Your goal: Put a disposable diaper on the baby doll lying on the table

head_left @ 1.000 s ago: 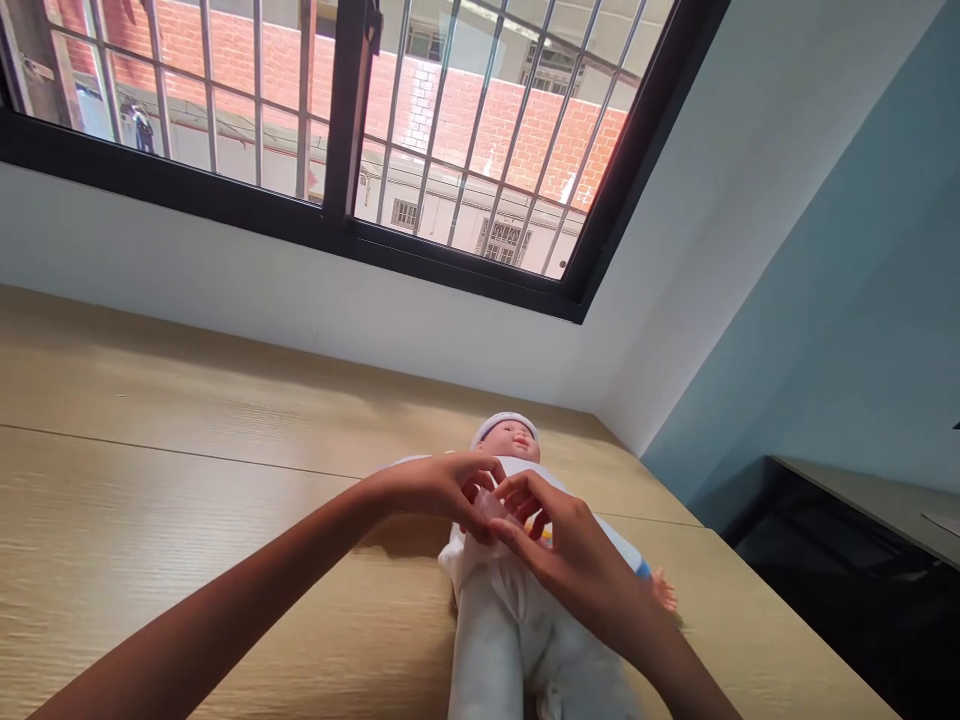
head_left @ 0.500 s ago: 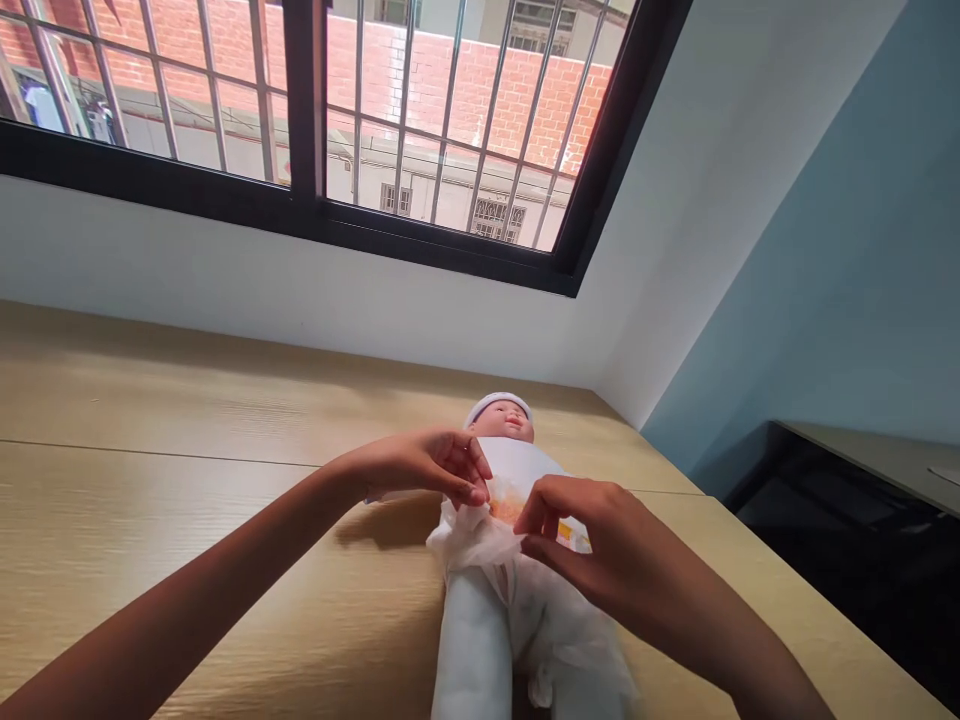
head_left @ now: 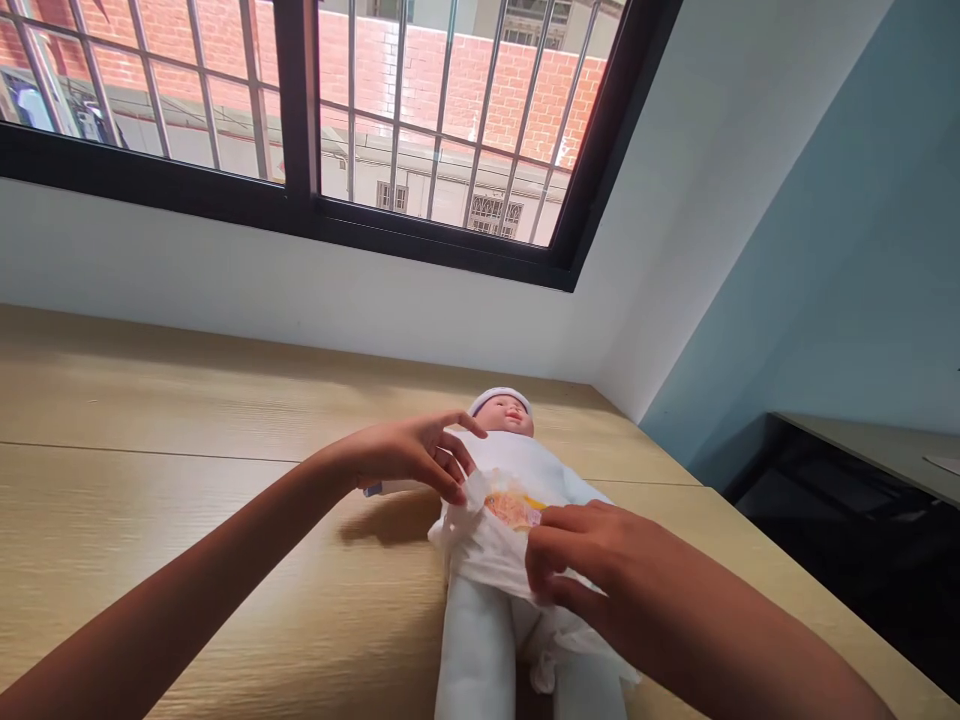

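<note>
A baby doll point(head_left: 517, 455) in a white top and pale leggings lies on its back, its head toward the window. Around its hips is a white diaper point(head_left: 487, 550) with an orange and yellow print at the front waist. My left hand point(head_left: 424, 455) is at the diaper's left upper edge, thumb and a fingertip closed on the raised white edge, the index finger stretched out. With bent fingers my right hand point(head_left: 600, 560) grips the diaper's front on the right side; its fingertips are partly hidden.
The doll lies on a light wooden table point(head_left: 187, 570) below a barred, black-framed window point(head_left: 442, 240). A dark desk point(head_left: 862, 500) stands to the right, by the blue wall point(head_left: 825, 300).
My right hand has moved down and slightly right, and the diaper front now lies flatter, showing more print. My left hand has shifted slightly left, its index finger stretching out.
</note>
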The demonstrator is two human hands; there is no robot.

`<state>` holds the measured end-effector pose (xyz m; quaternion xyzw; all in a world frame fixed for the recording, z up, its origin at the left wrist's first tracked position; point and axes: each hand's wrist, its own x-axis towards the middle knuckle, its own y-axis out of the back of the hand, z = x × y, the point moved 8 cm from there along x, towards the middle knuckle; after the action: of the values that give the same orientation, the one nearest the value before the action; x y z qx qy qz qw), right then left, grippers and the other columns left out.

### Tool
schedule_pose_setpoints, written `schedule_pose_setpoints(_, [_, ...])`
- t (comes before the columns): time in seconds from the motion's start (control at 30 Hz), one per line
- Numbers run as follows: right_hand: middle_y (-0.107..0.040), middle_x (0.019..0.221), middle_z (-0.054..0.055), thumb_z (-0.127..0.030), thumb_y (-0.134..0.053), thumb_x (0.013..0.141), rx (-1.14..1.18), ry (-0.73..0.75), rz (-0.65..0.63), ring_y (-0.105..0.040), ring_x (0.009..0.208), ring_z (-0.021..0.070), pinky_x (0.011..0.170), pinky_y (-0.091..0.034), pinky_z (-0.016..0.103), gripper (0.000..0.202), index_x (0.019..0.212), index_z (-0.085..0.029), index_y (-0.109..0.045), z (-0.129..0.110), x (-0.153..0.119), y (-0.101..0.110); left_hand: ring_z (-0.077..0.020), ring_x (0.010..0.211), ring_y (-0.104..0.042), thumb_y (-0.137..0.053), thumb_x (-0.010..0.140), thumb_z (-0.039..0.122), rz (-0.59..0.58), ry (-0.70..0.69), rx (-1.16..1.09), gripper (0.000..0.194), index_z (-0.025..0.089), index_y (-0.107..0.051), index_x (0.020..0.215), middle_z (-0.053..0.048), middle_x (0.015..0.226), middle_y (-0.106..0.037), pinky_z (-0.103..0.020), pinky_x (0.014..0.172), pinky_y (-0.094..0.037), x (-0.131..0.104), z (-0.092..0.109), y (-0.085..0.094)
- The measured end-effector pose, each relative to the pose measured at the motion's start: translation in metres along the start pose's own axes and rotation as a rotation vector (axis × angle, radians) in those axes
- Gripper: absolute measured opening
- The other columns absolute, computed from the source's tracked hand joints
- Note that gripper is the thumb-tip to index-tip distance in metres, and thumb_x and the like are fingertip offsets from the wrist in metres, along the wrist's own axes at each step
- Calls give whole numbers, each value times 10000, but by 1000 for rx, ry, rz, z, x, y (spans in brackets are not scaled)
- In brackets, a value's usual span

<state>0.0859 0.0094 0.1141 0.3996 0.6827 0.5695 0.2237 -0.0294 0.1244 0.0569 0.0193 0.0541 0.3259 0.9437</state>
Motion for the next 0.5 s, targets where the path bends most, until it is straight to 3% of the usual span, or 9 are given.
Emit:
schedule_pose_setpoints(0.23, [-648, 872, -7, -110, -535, 899, -69, -64, -29, -596, 755, 152, 694, -464, 258, 201, 807, -252, -644, 18, 8, 6, -121, 759, -604, -773, 681, 140, -100, -17, -17, 545, 189, -514, 1158, 36, 776, -627, -281, 752, -471, -1, 5, -7])
schedule_pose_setpoints(0.4, [-669, 984, 4, -103, -552, 880, -7, -64, 130, -607, 943, 191, 859, -453, 337, 165, 888, -241, -642, 35, 24, 8, -113, 820, -587, -735, 767, 220, -99, -125, 129, 356, 210, -617, 1103, 4, 912, -627, -233, 738, -462, -3, 17, -8])
schedule_pose_setpoints(0.5, [-679, 970, 10, -131, -535, 890, 104, -89, 233, -608, 967, 187, 878, -440, 348, 114, 901, -216, -610, 48, 35, 1, -140, 870, -610, -721, 799, 274, -179, -73, 246, 172, 201, -695, 952, -8, 908, -669, -239, 766, -466, -7, 17, -18])
